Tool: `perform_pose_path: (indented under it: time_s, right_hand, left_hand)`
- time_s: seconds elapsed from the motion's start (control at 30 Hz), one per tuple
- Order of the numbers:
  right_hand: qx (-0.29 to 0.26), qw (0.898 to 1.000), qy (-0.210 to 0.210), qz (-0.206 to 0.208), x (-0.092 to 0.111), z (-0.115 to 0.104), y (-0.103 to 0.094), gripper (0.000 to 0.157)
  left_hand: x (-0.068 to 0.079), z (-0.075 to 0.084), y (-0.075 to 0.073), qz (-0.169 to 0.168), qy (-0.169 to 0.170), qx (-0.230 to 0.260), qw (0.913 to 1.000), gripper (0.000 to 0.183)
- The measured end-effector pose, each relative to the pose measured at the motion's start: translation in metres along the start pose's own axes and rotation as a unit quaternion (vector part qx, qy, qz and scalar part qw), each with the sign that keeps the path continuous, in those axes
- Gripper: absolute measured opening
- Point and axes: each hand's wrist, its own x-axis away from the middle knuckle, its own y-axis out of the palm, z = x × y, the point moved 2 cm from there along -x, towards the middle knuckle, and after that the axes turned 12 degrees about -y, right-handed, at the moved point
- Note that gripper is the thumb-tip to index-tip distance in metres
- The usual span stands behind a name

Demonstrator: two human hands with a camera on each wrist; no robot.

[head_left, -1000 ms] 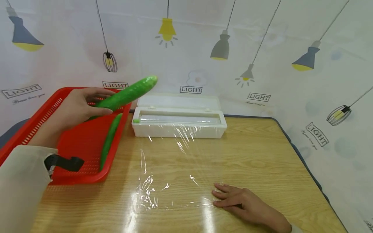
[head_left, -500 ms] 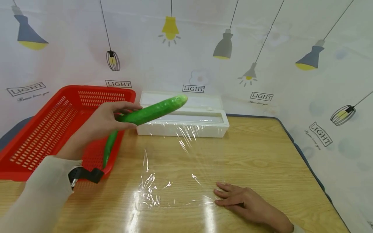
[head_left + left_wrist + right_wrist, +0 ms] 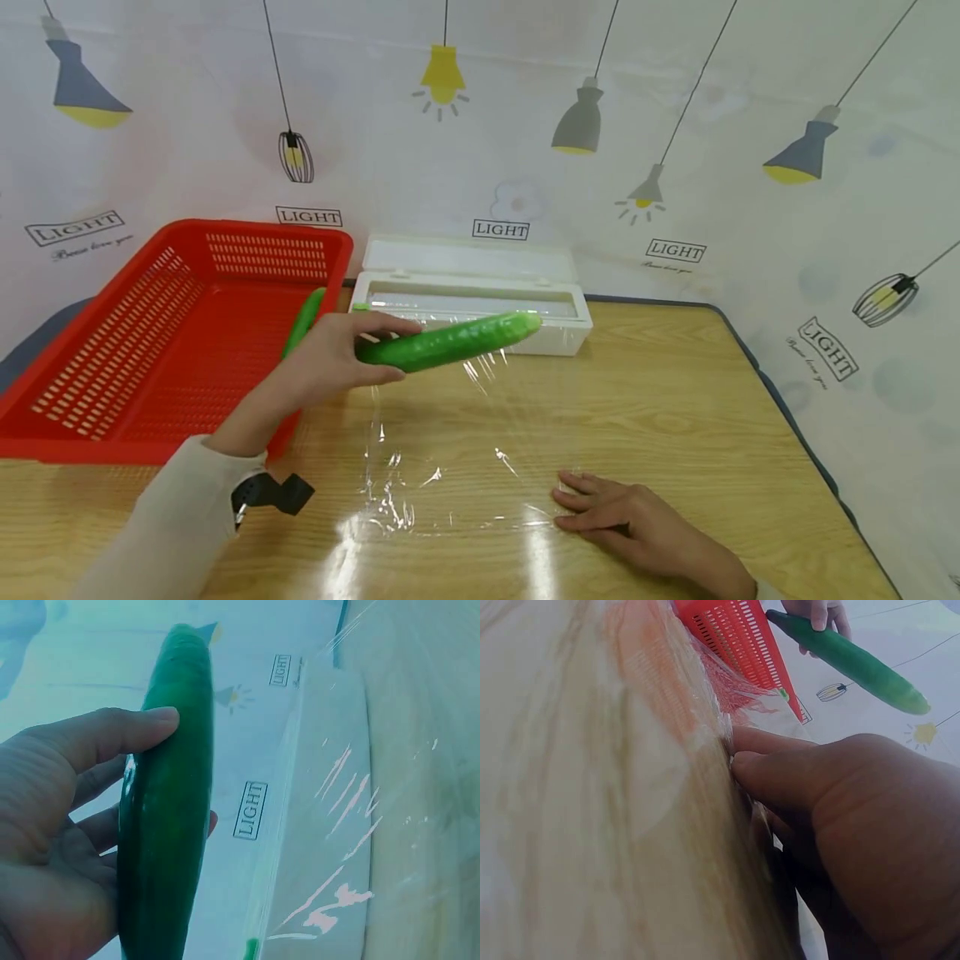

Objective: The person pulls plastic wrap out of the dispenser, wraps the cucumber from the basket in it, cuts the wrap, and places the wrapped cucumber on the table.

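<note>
White box: landmark; it stands with its lid (image 3: 465, 258) up at the far side of the tabletop (image 3: 667, 400), a roll showing inside. Full name, white box (image 3: 566, 337).
Cling film (image 3: 465, 454): runs from the white box toward the person and spreads, wrinkled in places, in front of it.
Held cucumber (image 3: 457, 343): in the air just in front of the white box, over the film; tilted a little, pale tip toward the box's right end.
Left hand (image 3: 333, 354): in front of the white box's left end; its grip is clamped on one end of the held cucumber, thumb on one side, fingers on the other.
Right hand (image 3: 637, 525): well in front of the white box, out past its right end; its grip looks clamped on the film's near corner, thumb and forefinger together at the edge in the right wrist view.
Red basket (image 3: 97, 450): left of the white box.
Second cucumber (image 3: 303, 321): inside the red basket, along the side nearest the white box.
Step in hand: by my reading, bringing the cucumber over the drawn-out film; it has not yet been laid down.
Next move: would seem to call for lowering the cucumber onto the film in front of the white box, lengthwise with the box, while the right hand keeps that corner from slipping or curling.
</note>
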Motion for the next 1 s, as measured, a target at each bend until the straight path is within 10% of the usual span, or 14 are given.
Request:
perform_pose_path:
  time_s: [0.23, 1.0]
  right_hand:
    - [-0.001, 1.000, -0.004, 0.002, 0.001, -0.001, -0.001, 0.037]
    - [0.004, 1.000, -0.002, -0.017, 0.000, -0.003, -0.003, 0.037]
  left_hand:
    - [0.006, 0.012, 0.032, -0.010, 0.050, -0.009, 0.9987, 0.048]
    - [0.007, 0.004, 0.115, -0.040, 0.021, -0.028, 0.9986, 0.045]
